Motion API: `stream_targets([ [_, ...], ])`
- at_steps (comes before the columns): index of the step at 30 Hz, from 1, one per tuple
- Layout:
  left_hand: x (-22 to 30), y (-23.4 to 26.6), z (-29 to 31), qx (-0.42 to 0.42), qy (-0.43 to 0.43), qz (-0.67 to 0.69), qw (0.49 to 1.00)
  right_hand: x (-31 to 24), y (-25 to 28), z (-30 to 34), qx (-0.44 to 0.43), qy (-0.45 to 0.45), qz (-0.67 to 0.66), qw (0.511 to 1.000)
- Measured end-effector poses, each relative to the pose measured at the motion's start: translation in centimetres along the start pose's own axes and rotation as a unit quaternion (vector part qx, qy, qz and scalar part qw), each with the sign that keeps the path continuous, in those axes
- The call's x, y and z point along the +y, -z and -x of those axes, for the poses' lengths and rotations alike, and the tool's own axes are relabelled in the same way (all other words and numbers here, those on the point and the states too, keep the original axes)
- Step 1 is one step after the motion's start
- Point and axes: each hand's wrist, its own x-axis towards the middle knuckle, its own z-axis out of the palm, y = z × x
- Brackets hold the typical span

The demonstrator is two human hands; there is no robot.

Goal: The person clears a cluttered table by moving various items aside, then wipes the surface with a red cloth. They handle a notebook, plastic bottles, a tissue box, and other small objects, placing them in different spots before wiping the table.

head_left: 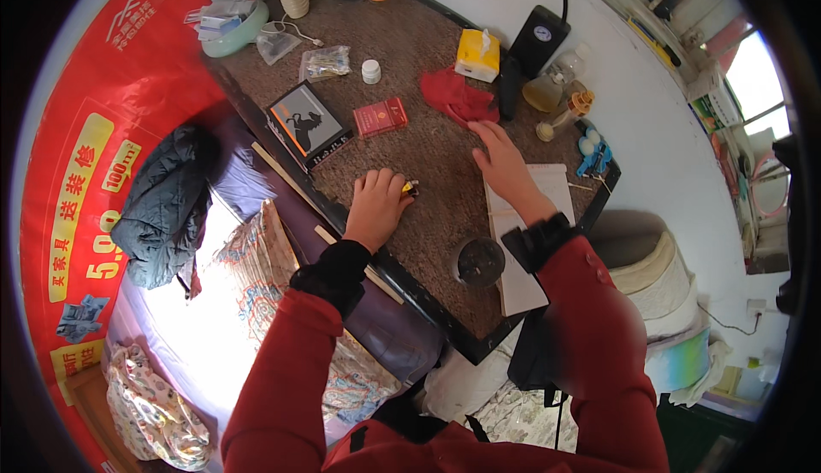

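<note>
My left hand point(376, 208) rests on the brown table with its fingers closed round a small yellow thing with a dark end, which looks like a lighter point(410, 188); most of it is hidden under the fingers. My right hand point(510, 169) reaches forward over the table, thumb apart from the fingers. Its fingertips meet the near edge of a crumpled red cloth point(457, 95). A red flat box point(380, 117) lies beyond my left hand, next to a black and grey box point(308, 124) with an orange edge.
An open notebook point(517, 276) lies under my right wrist, with a dark round glass ashtray point(479, 263) beside it. Farther off stand a yellow tissue pack point(477, 54), a black air pump point(540, 38), a white jar point(370, 72) and a bowl point(239, 32). A bed point(205, 302) adjoins the table's left.
</note>
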Motion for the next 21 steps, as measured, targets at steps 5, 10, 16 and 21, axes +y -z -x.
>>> stream_targets([
  [5, -0.3, 0.2, -0.2, -0.005, 0.019, 0.050, 0.999, 3.7, -5.6, -7.7, 0.018, 0.055, 0.147, 0.987],
  [10, -0.4, 0.4, -0.2, -0.013, 0.024, 0.054, 0.998, 1.8, -5.4, -8.1, -0.149, 0.037, 0.197, 0.968],
  [16, -0.5, 0.7, -0.2, -0.020, 0.015, 0.046, 0.999, -4.8, -3.0, -3.5, -0.275, 0.111, 0.035, 0.955],
  [21, -0.8, -0.2, 0.1, -0.029, 0.021, 0.046, 0.998, -7.8, -7.8, -10.8, -0.121, 0.098, 0.109, 0.982],
])
